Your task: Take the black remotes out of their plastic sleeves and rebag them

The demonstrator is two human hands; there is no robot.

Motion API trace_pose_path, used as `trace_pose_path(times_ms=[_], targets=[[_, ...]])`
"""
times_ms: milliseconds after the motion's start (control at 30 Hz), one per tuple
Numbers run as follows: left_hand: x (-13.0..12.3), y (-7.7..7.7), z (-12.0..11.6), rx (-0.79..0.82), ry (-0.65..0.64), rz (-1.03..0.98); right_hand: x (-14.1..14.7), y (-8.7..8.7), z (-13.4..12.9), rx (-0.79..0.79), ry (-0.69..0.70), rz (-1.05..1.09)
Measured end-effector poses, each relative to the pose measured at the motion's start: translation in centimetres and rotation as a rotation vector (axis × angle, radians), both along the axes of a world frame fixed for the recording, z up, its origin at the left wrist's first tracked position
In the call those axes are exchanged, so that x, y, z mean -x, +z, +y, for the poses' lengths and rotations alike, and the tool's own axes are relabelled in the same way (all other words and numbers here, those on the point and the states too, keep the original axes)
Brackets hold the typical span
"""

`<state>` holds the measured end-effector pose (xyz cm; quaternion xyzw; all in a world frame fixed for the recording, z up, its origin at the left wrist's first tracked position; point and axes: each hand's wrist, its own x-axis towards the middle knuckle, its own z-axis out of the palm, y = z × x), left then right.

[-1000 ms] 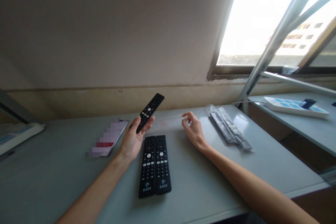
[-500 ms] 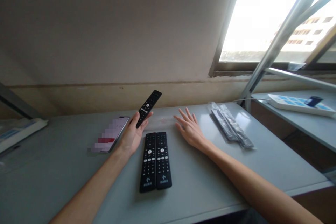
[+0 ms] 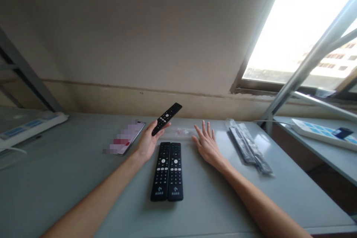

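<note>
We are facing a broad, plain grey wall [image 3: 145, 37], and beneath it a wide grey-blue counter [image 3: 212, 204] is running across the view. A bright, dark-framed window [image 3: 290, 33] is glaring at upper right. Our view is pointing slightly further left than a second ago, so more of the counter's left end is showing.

Our right hand [image 3: 208, 148] is changing most: its curled fingers of a second ago are now spreading wide, back upward, grasping nothing; whether it is pressing on the counter, we cannot tell. Our left hand [image 3: 146, 144] is still gripping a slim black plastic remote control [image 3: 172, 112] with white buttons, tilting it above the counter. To us, this is suggesting that the left hand alone is managing the remote while the right is staying free.

Counting downward in size, we are finding two long white power strips [image 3: 36, 124] with blue panels, one lying at far left and one at far right; one bundle of crinkled clear plastic packaging [image 3: 249, 145], lying right of our right hand, its contents uncountable; one flat clear plastic film [image 3: 182, 132], lying between our hands; three remotes, one held and two matching black remotes [image 3: 161, 171] lying side by side between our forearms; and one thin lilac phone [image 3: 132, 139], partly pixelated, lying beside our left hand.
</note>
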<state>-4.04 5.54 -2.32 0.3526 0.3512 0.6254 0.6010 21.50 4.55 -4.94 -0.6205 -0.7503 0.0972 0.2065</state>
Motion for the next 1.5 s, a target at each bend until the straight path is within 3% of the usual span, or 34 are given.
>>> trace_pose_path(times_ms=[100, 267, 367, 500, 600, 667, 767, 867, 1067, 1200, 1500], targets=[[-0.4, 0.9, -1.0, -0.063, -0.026, 0.064, 0.2, 0.6, -0.2, -0.122, 0.063, 0.227], [-1.5, 2.0, -3.0, -0.215, -0.120, 0.379, 1.4, 2.2, -2.3, -0.194, 0.250, 0.635], [-2.0, 2.2, -3.6, -0.255, -0.187, 0.492, 2.0, 2.6, -3.1, -0.118, 0.227, 0.896], [-2.5, 2.1, -4.0, -0.367, -0.247, 0.703, 1.9, 2.6, -2.8, 0.115, 0.178, 1.311], [-2.9, 1.9, -4.4, -0.414, -0.344, 0.755, 1.0, 2.9, -2.2, 0.218, 0.125, 1.430], [-3.0, 1.9, -4.5, -0.486, -0.387, 0.822, 0.4, 3.2, -2.0, 0.266, 0.048, 1.399], [-2.9, 1.8, -4.4, -0.630, -0.390, 1.000, -0.3, 3.6, -1.8, 0.402, -0.025, 1.157], [-2.7, 1.4, -4.0, -0.732, -0.372, 1.157, -0.6, 3.3, -1.6, 0.475, 0.068, 0.882], [-3.0, 0.5, -3.8, -0.842, -0.436, 1.323, -0.7, 2.2, -1.3, 0.389, 0.189, 0.611], [-3.1, 0.7, -4.2, -0.834, -0.421, 1.317, -0.8, 1.9, -1.2, 0.443, 0.181, 0.578], [-3.4, 0.7, -4.4, -0.800, -0.435, 1.207, -0.5, 1.4, -1.3, 0.421, 0.195, 0.781]])
